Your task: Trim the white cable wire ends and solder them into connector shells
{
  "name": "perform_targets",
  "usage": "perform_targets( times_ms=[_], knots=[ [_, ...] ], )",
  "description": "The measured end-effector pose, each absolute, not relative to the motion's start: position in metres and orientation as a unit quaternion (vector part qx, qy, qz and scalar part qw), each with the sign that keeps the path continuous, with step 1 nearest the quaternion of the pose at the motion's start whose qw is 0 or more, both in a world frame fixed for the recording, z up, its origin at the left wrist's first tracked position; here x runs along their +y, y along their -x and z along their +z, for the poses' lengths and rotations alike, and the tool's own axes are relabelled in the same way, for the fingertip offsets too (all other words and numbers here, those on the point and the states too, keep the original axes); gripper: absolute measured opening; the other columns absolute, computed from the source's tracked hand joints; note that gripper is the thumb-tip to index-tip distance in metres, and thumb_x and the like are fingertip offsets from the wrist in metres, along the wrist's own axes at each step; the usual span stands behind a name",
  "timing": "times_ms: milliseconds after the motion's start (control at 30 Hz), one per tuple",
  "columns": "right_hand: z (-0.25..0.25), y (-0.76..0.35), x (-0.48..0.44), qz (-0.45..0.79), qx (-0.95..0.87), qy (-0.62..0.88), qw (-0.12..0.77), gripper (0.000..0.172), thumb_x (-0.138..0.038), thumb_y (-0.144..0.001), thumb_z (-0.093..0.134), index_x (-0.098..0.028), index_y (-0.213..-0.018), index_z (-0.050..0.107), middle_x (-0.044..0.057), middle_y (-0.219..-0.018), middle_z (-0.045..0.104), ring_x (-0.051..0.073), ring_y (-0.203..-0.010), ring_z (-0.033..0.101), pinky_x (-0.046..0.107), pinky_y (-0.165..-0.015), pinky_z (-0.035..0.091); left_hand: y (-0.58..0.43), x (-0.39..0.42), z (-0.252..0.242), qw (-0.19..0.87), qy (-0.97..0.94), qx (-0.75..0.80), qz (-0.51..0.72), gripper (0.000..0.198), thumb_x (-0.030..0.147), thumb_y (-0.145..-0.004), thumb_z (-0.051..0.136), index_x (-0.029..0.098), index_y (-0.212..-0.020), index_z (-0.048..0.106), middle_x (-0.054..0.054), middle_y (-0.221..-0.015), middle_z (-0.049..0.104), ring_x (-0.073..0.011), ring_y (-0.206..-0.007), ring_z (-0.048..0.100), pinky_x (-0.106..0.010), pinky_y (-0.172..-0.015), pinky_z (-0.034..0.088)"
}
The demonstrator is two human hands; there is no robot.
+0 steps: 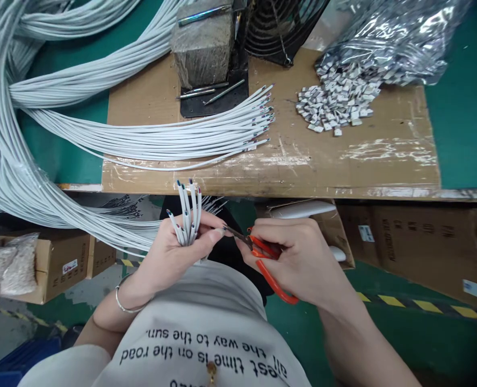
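My left hand (186, 236) is closed around several white cables (187, 215), whose dark and coloured tips stick up above the fingers. In my right hand (295, 247) is a pair of scissors with red handles (273, 279), the fingers wrapped round the loops. The scissor blades reach left to my left thumb and fingertips, where something thin is too small to make out. On the bench in front, a bundle of white cables (174, 134) lies with its coloured ends toward the right.
A metal block (202, 54) stands on a black base with slim metal rods (224, 91). Behind are a black fan guard (282, 27) and a silvery plastic bag (399, 43) beside small white pieces (339, 99). Thick cable coils (5, 107) hang over the left bench edge. Cardboard boxes (416, 247) stand below.
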State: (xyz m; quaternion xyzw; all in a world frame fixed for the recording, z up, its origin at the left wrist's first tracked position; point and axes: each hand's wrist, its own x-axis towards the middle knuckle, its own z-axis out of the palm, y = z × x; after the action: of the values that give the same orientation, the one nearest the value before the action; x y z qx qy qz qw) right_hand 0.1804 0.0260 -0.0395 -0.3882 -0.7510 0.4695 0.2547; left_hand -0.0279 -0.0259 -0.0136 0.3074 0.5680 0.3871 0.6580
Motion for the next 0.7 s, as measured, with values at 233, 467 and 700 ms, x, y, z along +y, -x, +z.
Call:
perform_targets(
  times_ms=[233,467,700],
  knots=[
    [-0.041,-0.18,0.026,0.46,-0.752,0.39,0.267,0.043,-0.008,-0.083,0.072,-0.02,-0.053,0.043,-0.005,-0.051,0.044,0.008,-0.048,0.034,0.03,-0.047,0.019,0.027,-0.025,-0.011,0.657,-0.31,0.574,0.379,0.016,0.034,-0.096,0.078,0.018,-0.094,0.079,0.004,-0.062,0.05,-0.0089,-0.057,0.038,-0.024,-0.052,0.029],
    [-0.049,-0.178,0.024,0.461,-0.679,0.454,0.346,0.06,-0.024,-0.09,0.078,-0.02,-0.053,0.031,-0.005,-0.054,0.028,0.009,-0.051,0.022,0.032,-0.047,0.016,0.029,-0.023,-0.008,0.668,-0.306,0.566,0.375,0.019,0.035,-0.099,0.075,0.019,-0.093,0.083,0.004,-0.061,0.046,-0.0089,-0.056,0.033,-0.026,-0.051,0.024],
    [-0.053,-0.176,0.024,0.501,-0.618,0.475,0.376,0.032,-0.03,-0.092,0.08,-0.022,-0.063,0.067,-0.001,-0.061,0.055,0.011,-0.051,0.04,0.03,-0.045,0.029,0.031,-0.022,-0.009,0.663,-0.301,0.58,0.366,0.025,0.041,-0.096,0.078,0.018,-0.092,0.084,0.003,-0.062,0.049,-0.0099,-0.056,0.033,-0.026,-0.05,0.024]
  ],
)
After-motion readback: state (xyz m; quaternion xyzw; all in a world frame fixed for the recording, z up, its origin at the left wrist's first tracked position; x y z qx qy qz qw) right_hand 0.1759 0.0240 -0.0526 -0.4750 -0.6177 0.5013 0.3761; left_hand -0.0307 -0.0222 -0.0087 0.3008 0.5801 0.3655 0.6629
